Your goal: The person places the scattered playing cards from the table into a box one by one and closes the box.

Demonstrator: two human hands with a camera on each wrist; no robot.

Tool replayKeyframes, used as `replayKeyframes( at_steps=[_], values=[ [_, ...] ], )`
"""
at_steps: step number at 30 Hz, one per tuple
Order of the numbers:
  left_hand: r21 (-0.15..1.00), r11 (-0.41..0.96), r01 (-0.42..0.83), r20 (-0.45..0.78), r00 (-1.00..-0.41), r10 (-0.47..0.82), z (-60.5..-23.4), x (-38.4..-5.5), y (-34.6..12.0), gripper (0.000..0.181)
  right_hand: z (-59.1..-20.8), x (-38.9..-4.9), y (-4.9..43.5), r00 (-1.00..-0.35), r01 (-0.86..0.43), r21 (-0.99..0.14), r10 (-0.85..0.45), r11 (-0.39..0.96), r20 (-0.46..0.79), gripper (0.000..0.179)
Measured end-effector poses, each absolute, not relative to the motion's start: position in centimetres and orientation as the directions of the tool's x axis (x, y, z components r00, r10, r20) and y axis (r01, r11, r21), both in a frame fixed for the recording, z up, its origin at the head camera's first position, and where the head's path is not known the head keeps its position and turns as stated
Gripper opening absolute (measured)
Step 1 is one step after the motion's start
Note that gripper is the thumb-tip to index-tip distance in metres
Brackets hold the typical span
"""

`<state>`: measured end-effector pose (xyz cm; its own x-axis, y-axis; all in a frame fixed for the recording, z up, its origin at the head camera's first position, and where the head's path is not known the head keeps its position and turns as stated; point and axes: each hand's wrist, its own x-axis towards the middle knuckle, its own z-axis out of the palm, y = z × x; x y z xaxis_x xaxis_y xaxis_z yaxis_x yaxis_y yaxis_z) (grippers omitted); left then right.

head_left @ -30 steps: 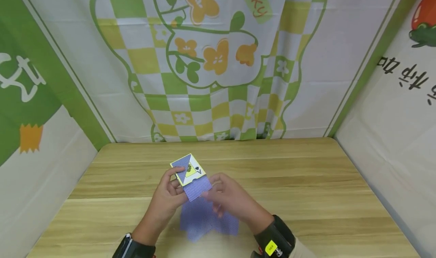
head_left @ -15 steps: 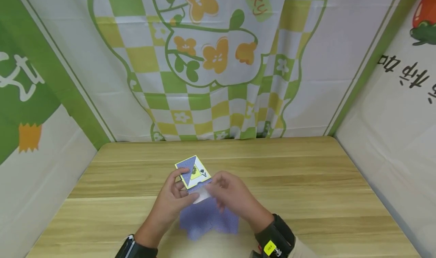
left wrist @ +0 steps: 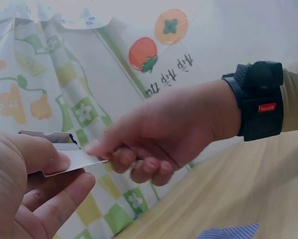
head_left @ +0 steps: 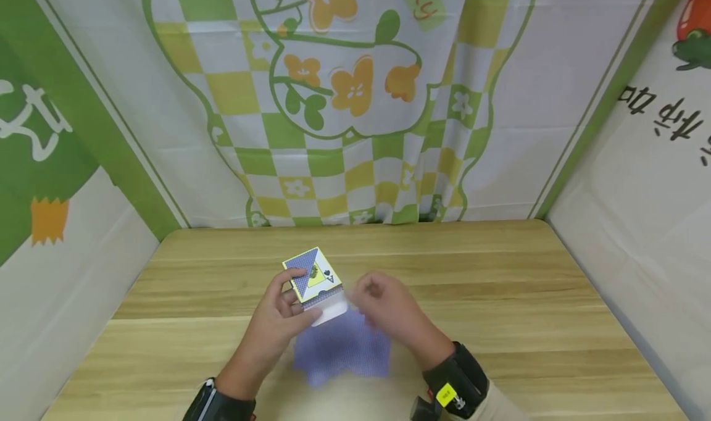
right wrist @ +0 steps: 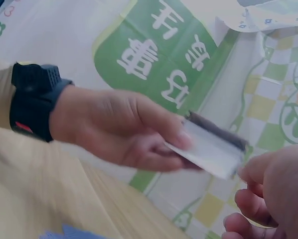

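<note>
Looking down from the head, I see the left hand (head_left: pixel 272 319) gripping the card box (head_left: pixel 321 281) above the table (head_left: pixel 500 322), its thumb at the white flap (head_left: pixel 333 306); a second ago a blue patterned panel jutted from that end, and now the flap's pale side shows, so I'd judge the end unfastened and folded out; the right hand (head_left: pixel 391 313) was over the flap half a second ago and has shifted outward, its fingers curled and blurred just beside the corner; underneath, blue patterned cards (head_left: pixel 350 350) lie on the wood. The box shows an "A" with what looks like a spade; the cloth (head_left: pixel 355 168) has a cut-off word ending "cky"; the yellow label (head_left: pixel 446 395) on the right wrist is too small to read.

From the left wrist, the thumb presses the flap while the right fingertips meet or overlap its tip; whether they pinch it I cannot tell; the wall lettering (left wrist: pixel 171 75) reads, I think, 柿柿如; the red tag (left wrist: pixel 267 107) is illegible.

From the right wrist, the left hand pinches the flap end; the green patch (right wrist: pixel 154 55) seems to say 平安喜乐; no brand is legible.
</note>
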<state>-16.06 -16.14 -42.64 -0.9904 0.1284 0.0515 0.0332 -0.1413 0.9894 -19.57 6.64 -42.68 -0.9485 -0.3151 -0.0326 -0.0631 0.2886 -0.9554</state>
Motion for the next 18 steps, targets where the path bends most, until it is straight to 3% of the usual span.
replayKeyframes(
  at_steps=[8,13,18],
  values=[
    [0.985,-0.158,0.065,0.084,-0.989,0.117,-41.7,-16.1,-17.1,0.069,-44.0,-20.9,8.0,-0.955,-0.088,-0.918,-0.295,0.387,-0.033,0.024],
    [0.986,-0.148,0.073,0.089,-0.991,0.105,-41.5,-16.0,-17.4,0.068,-46.0,-21.5,8.1,-0.917,-0.195,-0.887,-0.398,0.418,0.014,0.013],
    [0.984,-0.155,0.083,0.099,-0.99,0.098,-41.3,-15.9,-17.4,0.067,-48.8,-21.9,7.4,-0.833,-0.383,-0.794,-0.548,0.471,0.077,0.03]
  ],
)
